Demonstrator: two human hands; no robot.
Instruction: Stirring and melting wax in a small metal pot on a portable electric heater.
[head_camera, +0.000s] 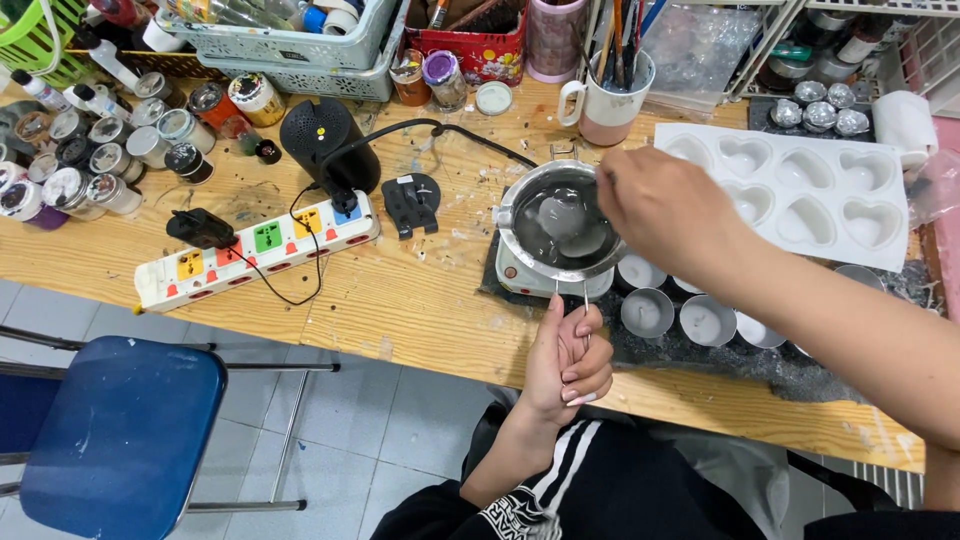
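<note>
From the head camera, the left hand (568, 362) closes its fingers around the thin wire handle (585, 300) of a metal pot (558, 222), which sits on a small white hotplate (540, 280) near the middle of the wooden table (400, 300). The right hand (668, 205) pinches a thin stick (603, 180) over the pot's right rim. Small round tins (647, 312) stand just right of the hotplate, a white heart mould (800, 185) farther right, a power strip (255, 250) to the left.

Single head view, looking steeply down, close over wooden workbench (400, 310) edge; floor visible below.
</note>
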